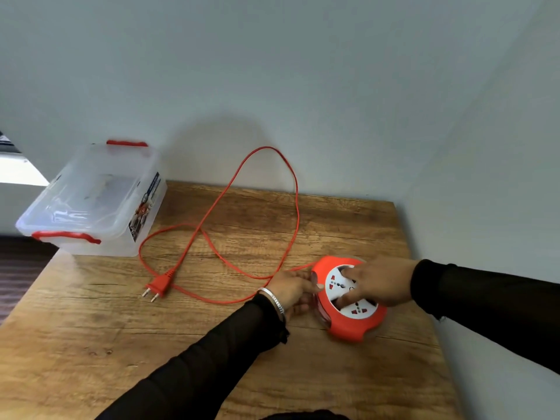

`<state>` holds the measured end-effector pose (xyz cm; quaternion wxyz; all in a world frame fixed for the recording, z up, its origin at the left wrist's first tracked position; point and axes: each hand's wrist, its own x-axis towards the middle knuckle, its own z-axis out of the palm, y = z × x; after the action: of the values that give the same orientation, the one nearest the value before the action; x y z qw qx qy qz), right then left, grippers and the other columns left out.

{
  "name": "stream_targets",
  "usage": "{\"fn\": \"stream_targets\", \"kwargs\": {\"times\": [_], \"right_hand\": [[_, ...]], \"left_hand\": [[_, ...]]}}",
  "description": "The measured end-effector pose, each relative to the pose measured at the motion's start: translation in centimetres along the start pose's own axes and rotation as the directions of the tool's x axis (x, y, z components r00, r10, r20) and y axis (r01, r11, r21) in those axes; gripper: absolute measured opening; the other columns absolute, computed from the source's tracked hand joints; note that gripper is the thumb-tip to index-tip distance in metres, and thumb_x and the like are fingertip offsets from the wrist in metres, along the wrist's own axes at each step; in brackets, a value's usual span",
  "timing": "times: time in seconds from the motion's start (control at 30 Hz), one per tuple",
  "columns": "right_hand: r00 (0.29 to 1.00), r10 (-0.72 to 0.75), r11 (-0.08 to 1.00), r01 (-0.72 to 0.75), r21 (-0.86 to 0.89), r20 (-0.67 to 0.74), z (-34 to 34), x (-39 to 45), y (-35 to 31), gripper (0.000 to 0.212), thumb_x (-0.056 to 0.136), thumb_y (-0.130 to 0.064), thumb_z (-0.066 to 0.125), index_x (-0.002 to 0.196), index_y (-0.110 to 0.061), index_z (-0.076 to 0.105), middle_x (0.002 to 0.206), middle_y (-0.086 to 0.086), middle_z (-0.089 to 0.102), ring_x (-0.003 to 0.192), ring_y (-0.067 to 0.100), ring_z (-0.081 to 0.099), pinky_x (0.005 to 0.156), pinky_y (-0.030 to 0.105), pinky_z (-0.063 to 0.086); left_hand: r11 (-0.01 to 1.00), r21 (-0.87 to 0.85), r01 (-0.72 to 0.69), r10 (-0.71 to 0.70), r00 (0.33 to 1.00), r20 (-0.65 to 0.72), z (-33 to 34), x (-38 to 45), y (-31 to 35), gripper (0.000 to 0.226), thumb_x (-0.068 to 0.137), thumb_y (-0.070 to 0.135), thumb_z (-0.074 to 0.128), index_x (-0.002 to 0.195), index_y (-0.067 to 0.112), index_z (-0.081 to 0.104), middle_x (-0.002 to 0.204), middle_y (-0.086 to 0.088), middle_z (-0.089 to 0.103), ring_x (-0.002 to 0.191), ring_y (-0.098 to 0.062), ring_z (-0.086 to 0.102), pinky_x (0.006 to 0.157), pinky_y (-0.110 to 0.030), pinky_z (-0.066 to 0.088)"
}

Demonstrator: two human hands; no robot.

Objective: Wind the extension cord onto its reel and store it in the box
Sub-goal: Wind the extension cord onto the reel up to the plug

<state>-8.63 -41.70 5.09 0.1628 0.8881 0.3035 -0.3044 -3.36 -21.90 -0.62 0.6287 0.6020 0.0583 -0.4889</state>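
Note:
A round red reel (353, 324) with a white socket face lies flat on the right side of the wooden table (121, 344). My right hand (378, 283) rests on top of its white centre, fingers curled into the recesses. At the reel's left edge my left hand (291, 291) holds the rim where the red cord (295, 204) comes out. The cord runs loose over the table in wide loops, one loop rising against the back wall. Its red plug (160, 285) lies left of my hands. A clear plastic box (97, 198) with red clips stands closed at the table's back left corner.
Grey walls close off the table at the back and on the right. The box overhangs the table's left edge, with dark floor (18, 268) below. Bare wood lies in front of the reel and the plug.

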Motion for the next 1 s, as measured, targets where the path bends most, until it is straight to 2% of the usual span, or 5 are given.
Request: {"fn": "stream_targets", "kwargs": {"times": [0.17,0.4,0.6,0.8,1.0], "right_hand": [[0.999,0.045,0.998,-0.046,0.042,0.031,-0.8,0.2,-0.8,0.065,0.094,-0.018,0.052,0.139,-0.053,0.021,0.146,0.011,0.032,0.101,0.034,0.058,0.073,0.039,0.056],[0.963,0.229,0.972,-0.234,-0.019,-0.145,-2.6,0.0,-2.0,0.059,0.096,-0.033,0.044,0.145,-0.046,0.014,0.134,0.012,0.047,0.087,0.03,0.06,0.058,0.029,0.036],[0.764,0.513,0.856,-0.424,0.295,-0.391,-0.6,0.8,-3.6,0.064,0.088,-0.057,0.038,0.147,-0.041,0.018,0.117,0.002,0.065,0.096,0.022,0.063,0.068,0.031,0.05],[0.335,0.909,0.348,-0.284,0.893,-0.247,-1.0,3.4,-7.5,0.068,0.084,-0.053,0.059,0.145,-0.033,0.034,0.124,0.004,0.065,0.104,0.023,0.063,0.075,0.029,0.052],[0.238,0.968,-0.124,0.183,0.975,0.078,-1.8,4.8,-8.3,0.069,0.081,-0.042,0.071,0.14,-0.021,0.044,0.127,0.006,0.061,0.106,0.021,0.061,0.075,0.025,0.052]], "left_hand": [[0.997,0.073,-0.029,0.027,0.999,0.021,-0.2,-1.0,-0.6,0.033,0.068,0.012,0.075,0.098,0.02,0.064,0.082,-0.004,0.071,0.067,-0.023,0.065,0.063,-0.032,0.052],[0.995,0.052,-0.08,0.077,0.995,0.059,-0.4,-2.1,0.9,0.03,0.081,0.007,0.069,0.105,0.016,0.055,0.106,-0.013,0.068,0.079,-0.035,0.067,0.049,-0.038,0.058],[0.97,0.047,-0.24,0.242,0.969,-0.038,-0.1,-2.7,1.9,0.034,0.08,-0.003,0.066,0.104,0.018,0.053,0.099,-0.006,0.064,0.069,-0.029,0.064,0.046,-0.037,0.053],[0.91,0.121,-0.396,0.407,0.91,-0.08,0.2,-3.2,2.6,0.039,0.079,-0.01,0.064,0.113,0.005,0.054,0.113,-0.019,0.066,0.076,-0.023,0.064,0.044,-0.022,0.053],[0.876,0.216,-0.432,0.458,0.884,-0.092,0.4,-3.1,2.0,0.041,0.08,-0.007,0.064,0.117,0.004,0.052,0.111,-0.015,0.067,0.079,-0.018,0.063,0.048,-0.015,0.05]]}}
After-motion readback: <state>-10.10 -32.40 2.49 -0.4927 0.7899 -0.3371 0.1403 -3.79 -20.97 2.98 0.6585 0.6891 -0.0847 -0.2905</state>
